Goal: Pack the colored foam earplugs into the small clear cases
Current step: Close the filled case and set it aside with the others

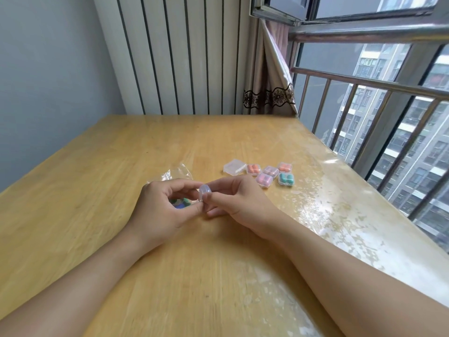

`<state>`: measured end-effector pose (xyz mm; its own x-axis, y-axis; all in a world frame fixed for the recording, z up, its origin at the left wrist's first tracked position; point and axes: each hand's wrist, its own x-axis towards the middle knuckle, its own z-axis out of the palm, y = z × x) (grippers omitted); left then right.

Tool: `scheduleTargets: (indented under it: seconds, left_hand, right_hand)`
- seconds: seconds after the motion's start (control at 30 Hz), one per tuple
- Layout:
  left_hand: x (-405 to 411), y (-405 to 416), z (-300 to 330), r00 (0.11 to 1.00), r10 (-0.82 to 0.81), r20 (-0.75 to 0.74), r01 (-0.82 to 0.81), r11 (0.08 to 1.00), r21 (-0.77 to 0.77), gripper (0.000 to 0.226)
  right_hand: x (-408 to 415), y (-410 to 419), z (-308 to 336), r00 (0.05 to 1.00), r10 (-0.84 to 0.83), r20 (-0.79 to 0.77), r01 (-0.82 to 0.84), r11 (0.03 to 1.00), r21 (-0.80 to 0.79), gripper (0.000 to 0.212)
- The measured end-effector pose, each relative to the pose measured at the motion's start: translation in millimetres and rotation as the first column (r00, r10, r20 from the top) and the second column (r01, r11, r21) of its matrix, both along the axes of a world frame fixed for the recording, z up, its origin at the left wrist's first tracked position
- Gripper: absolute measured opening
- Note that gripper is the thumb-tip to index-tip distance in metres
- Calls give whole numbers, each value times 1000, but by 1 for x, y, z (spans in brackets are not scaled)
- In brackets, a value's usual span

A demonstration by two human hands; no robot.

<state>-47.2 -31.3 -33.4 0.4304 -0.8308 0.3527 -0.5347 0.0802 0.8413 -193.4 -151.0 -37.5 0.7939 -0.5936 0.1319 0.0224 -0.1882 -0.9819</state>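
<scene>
Both hands, left hand (160, 203) and right hand (239, 200), pinch one clear case (203, 192) above wooden table (97, 190); no legible markings; barred window (388, 117) at right.

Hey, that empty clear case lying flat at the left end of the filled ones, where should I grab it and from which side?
Likely from above, pinching two opposite side edges of the empty clear case. It lies flat on the table, so only its thin rim offers a hold. Its left and near sides look free; the orange-earplug case sits close on its right. Both hands now hold another clear case.
</scene>
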Motion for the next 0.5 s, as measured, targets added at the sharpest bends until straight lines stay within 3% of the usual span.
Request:
scheduleTargets:
  seconds: [0.2,0.4,0.5]
  left_hand:
    - [3,-1,-1,997,-42,-59,45,997,61,25]
    - [2,-1,4,993,-84,-80,87,996,34,29]
    - [6,-1,2,991,-35,-129,41,998,44,27]
  right_hand:
    - [-1,-1,1,998,7,-62,-18,985,-171,21]
    - [1,6,4,993,-31,-117,-21,910,-415,18]
    - [-1,6,3,990,-48,-135,-19,891,-454,29]
